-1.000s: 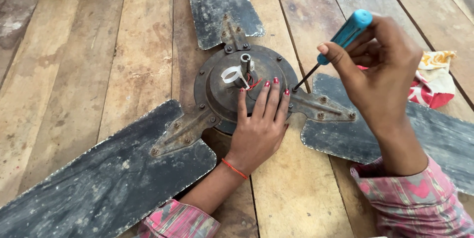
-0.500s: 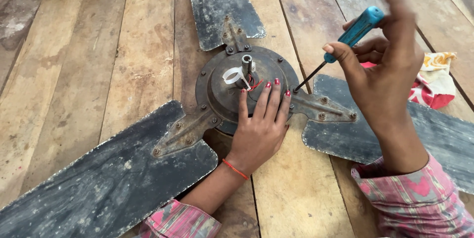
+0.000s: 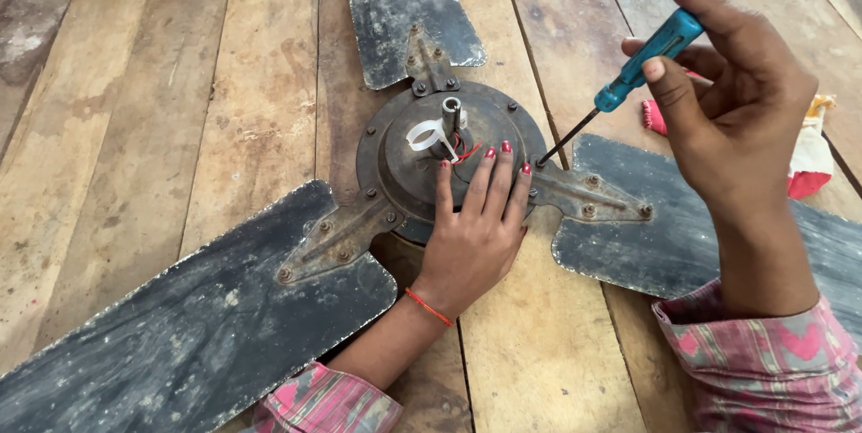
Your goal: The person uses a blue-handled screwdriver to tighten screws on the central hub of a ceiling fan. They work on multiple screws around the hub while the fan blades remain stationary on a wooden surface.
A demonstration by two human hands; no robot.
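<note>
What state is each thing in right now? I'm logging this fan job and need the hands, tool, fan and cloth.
Left hand: flat, palm down on the fan hub, holding nothing.
Right hand: closed around the screwdriver handle.
Screwdriver: tilted, tip down at the hub rim.
Fan hub: lying flat on the wooden floor, shaft up.
Fan blades: three, rusty, bolted on.
Cloth: crumpled on the floor.

Rough, weathered wooden planks [image 3: 224, 101]; dull, rusty metal fan hub [image 3: 404, 163]; grimy matt blades [image 3: 180, 325]; glossy blue plastic screwdriver handle [image 3: 651, 54].
</note>
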